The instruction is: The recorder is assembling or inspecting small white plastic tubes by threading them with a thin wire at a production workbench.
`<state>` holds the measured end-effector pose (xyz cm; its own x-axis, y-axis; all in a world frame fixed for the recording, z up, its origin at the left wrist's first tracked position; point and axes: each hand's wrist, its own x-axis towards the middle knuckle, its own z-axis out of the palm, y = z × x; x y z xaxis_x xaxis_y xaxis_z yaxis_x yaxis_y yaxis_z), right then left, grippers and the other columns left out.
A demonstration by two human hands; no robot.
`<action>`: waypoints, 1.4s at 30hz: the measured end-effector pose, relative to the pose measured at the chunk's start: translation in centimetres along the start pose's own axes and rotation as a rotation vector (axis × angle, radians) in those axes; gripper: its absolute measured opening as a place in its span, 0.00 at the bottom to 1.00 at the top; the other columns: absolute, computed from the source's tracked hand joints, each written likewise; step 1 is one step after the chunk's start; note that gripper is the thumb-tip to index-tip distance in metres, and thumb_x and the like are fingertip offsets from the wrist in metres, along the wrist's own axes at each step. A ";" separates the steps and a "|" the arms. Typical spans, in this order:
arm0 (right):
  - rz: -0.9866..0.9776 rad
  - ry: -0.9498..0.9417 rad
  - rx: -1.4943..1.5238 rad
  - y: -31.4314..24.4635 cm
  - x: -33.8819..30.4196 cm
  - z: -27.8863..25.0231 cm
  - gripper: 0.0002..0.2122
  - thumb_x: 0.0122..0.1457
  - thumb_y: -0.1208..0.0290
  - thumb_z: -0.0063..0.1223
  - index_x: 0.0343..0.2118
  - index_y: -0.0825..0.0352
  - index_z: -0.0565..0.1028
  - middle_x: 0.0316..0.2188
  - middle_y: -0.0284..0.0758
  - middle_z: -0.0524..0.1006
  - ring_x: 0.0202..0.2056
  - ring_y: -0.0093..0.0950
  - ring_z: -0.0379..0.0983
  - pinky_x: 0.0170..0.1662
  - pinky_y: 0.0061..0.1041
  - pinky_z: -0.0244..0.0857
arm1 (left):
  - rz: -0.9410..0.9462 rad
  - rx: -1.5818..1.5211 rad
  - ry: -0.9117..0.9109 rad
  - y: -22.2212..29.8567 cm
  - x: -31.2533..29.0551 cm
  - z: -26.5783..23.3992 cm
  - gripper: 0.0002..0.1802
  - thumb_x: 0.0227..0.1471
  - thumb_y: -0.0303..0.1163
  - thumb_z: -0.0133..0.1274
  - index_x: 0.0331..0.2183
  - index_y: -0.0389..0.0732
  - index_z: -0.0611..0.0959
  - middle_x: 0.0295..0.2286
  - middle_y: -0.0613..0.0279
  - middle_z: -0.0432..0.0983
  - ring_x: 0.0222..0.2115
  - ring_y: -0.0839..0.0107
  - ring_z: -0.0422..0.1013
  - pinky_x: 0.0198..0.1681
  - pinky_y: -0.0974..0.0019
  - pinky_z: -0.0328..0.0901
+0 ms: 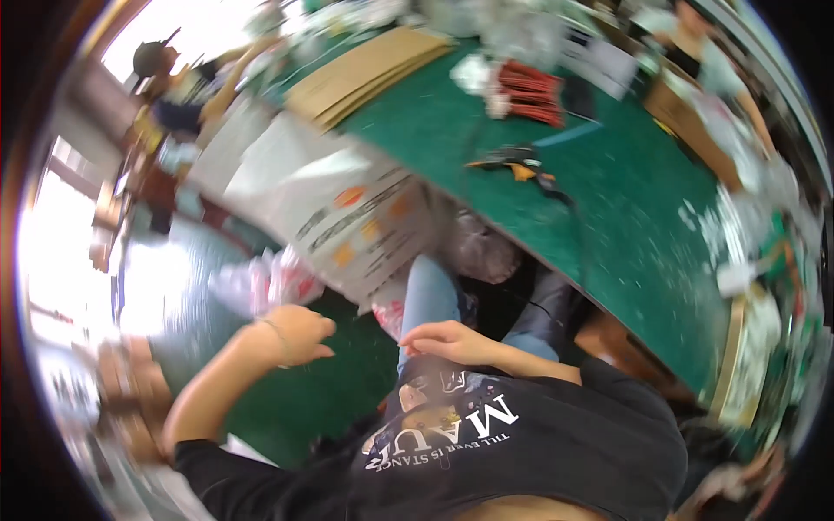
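My left hand [295, 337] hangs in the air over the green floor, with nothing in it. Its fingers bend loosely and the thumb stands apart from them. Nearest to it is a white and red plastic bag [276, 282] on the floor. My right hand [453, 341] is in front of my body by my jeans-clad leg [430, 300], fingers mostly stretched and holding nothing; I cannot tell if it touches the leg. Beyond my knees stands a large white printed sack [347, 221] against the green table [634, 226].
On the table lie a black and orange glue gun [521, 165], a bundle of red strips [530, 91] and stacked brown cardboard sheets [369, 74]. An open cardboard box [695, 126] stands far right beside a person [725, 69]. Another person [187, 87] is at far left.
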<state>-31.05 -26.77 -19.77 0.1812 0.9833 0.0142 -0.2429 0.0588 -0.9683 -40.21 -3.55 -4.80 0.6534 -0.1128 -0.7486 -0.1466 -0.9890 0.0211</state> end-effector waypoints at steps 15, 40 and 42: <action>-0.108 1.225 -0.288 -5.8 -19.7 -2.2 0.08 0.56 0.76 0.42 0.36 0.72 0.73 0.28 0.35 0.75 0.32 0.21 0.71 0.37 0.20 0.65 | 1.180 -0.601 0.063 22.4 19.4 -3.5 0.10 0.49 0.34 0.47 0.31 0.38 0.77 0.26 0.56 0.74 0.28 0.63 0.71 0.32 0.66 0.64; 0.285 1.125 -1.419 -13.0 -4.4 -16.0 0.12 0.49 0.63 0.48 0.30 0.68 0.68 0.30 0.43 0.72 0.27 0.38 0.71 0.28 0.34 0.64 | 0.282 -0.386 1.458 6.3 20.0 -5.6 0.05 0.41 0.23 0.51 0.26 0.37 0.74 0.26 0.58 0.69 0.32 0.59 0.65 0.38 0.61 0.59; 0.416 1.217 -1.329 -13.7 -5.8 -14.7 0.13 0.49 0.63 0.50 0.31 0.68 0.68 0.30 0.43 0.72 0.27 0.38 0.71 0.27 0.33 0.64 | 0.213 -0.502 1.582 6.6 19.9 -5.9 0.06 0.41 0.24 0.51 0.27 0.37 0.74 0.28 0.54 0.68 0.34 0.57 0.64 0.40 0.61 0.59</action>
<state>-14.70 -35.79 -10.22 0.9626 0.2102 0.1707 0.2630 -0.8755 -0.4054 -23.79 -12.91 -15.69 0.7548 0.0905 0.6497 -0.2930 -0.8396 0.4574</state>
